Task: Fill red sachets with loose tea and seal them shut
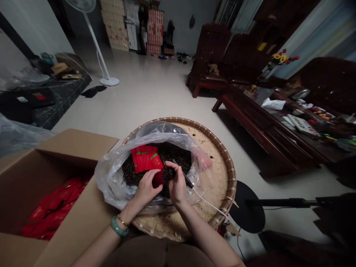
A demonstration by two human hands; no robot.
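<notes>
A clear plastic bag (116, 174) of dark loose tea leaves (175, 154) lies open on a round woven bamboo tray (219, 163). A stack of small red packets (144, 157) rests on the leaves. My left hand (146, 189), with a green bangle on the wrist, pinches one red packet (159, 178) over the bag. My right hand (176, 181) is closed on a clump of tea leaves right at that packet, and a dark pen-like tool with a white cord (205, 202) lies across its fingers.
An open cardboard box (41, 167) with several filled red packets (52, 213) stands to my left. A dark wooden coffee table (278, 126) with clutter is to the right, chairs behind it. A white standing fan (97, 44) and stacked cartons (116, 26) stand farther back.
</notes>
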